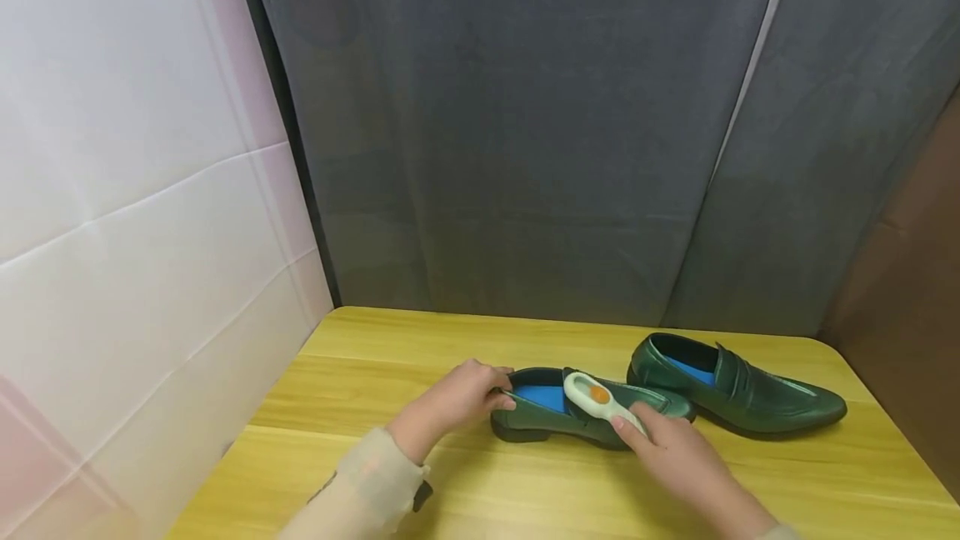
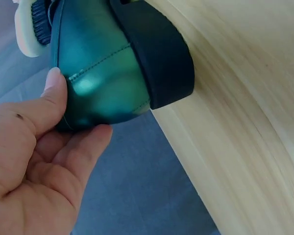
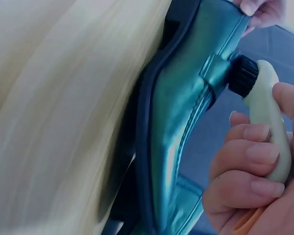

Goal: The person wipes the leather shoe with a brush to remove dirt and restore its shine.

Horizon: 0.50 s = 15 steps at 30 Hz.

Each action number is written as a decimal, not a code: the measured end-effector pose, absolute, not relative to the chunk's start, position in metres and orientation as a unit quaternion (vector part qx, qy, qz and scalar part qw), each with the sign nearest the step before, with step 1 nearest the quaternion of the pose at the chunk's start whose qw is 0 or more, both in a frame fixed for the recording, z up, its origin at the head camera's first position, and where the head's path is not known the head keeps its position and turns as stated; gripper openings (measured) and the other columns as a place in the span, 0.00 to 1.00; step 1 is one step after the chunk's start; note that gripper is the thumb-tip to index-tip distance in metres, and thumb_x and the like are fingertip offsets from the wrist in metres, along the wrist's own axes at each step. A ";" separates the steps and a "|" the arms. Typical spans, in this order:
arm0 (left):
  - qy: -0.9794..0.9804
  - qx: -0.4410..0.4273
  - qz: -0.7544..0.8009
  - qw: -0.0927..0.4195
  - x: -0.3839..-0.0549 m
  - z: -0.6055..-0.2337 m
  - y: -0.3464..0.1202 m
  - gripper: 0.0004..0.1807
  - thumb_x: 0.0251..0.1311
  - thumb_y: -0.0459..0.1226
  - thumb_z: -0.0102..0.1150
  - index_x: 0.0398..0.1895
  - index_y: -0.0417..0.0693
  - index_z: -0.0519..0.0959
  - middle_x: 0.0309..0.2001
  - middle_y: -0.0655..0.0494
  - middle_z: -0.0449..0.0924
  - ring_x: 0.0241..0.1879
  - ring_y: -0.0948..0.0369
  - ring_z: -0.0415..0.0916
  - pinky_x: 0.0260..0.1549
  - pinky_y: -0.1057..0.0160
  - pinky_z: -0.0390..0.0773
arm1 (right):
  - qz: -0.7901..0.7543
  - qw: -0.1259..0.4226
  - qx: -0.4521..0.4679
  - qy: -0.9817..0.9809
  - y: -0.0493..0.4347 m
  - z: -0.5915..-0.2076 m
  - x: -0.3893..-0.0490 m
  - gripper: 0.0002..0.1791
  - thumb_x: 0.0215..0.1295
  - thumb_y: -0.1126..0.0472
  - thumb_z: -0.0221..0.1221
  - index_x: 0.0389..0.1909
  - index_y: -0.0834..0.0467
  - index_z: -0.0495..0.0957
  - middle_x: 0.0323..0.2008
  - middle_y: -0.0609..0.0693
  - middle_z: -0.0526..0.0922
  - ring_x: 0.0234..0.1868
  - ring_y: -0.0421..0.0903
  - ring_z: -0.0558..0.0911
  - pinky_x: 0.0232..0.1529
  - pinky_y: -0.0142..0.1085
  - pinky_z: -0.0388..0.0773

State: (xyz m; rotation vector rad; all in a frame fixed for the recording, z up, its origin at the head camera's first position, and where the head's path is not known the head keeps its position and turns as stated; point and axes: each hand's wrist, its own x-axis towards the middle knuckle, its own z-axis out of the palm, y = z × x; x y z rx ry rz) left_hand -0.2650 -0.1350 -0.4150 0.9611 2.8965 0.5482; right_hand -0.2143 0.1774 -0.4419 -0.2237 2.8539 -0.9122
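Note:
A green loafer with a blue insole stands on the table, toe to the right. My left hand pinches the rim at its heel, thumb on one side and fingers on the other, as the left wrist view shows. My right hand grips the handle of a pale green brush with an orange spot on its back. The brush's dark bristles are at the strap across the loafer's upper, close to the shoe opening.
A second green loafer stands just behind and to the right, toe pointing right. The yellow wood-grain table ends at a grey curtain at the back. White fabric hangs on the left, a brown panel on the right.

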 end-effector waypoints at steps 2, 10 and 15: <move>0.935 0.307 0.178 0.021 -0.265 -0.415 -0.134 0.11 0.65 0.41 0.64 0.44 0.45 0.87 0.61 0.43 0.81 0.44 0.56 0.87 0.46 0.63 0.85 | -0.296 0.073 -0.068 0.950 0.185 -0.446 -0.215 0.27 0.71 0.28 0.46 0.43 0.48 0.75 0.23 0.45 0.69 0.25 0.43 0.68 0.28 0.36 0.63; 0.935 0.303 0.185 0.012 -0.265 -0.416 -0.134 0.10 0.65 0.41 0.65 0.41 0.45 0.87 0.60 0.43 0.82 0.41 0.57 0.87 0.44 0.65 0.85 | -0.281 0.091 -0.040 0.954 0.232 -0.462 -0.215 0.35 0.72 0.26 0.41 0.55 0.49 0.77 0.38 0.48 0.81 0.39 0.47 0.77 0.38 0.44 0.74; 0.934 0.304 0.185 0.010 -0.267 -0.416 -0.133 0.10 0.64 0.41 0.65 0.41 0.44 0.88 0.60 0.43 0.82 0.40 0.57 0.87 0.43 0.65 0.85 | -0.270 0.100 -0.021 0.957 0.262 -0.466 -0.216 0.36 0.72 0.26 0.39 0.55 0.50 0.76 0.35 0.50 0.79 0.39 0.49 0.78 0.36 0.43 0.71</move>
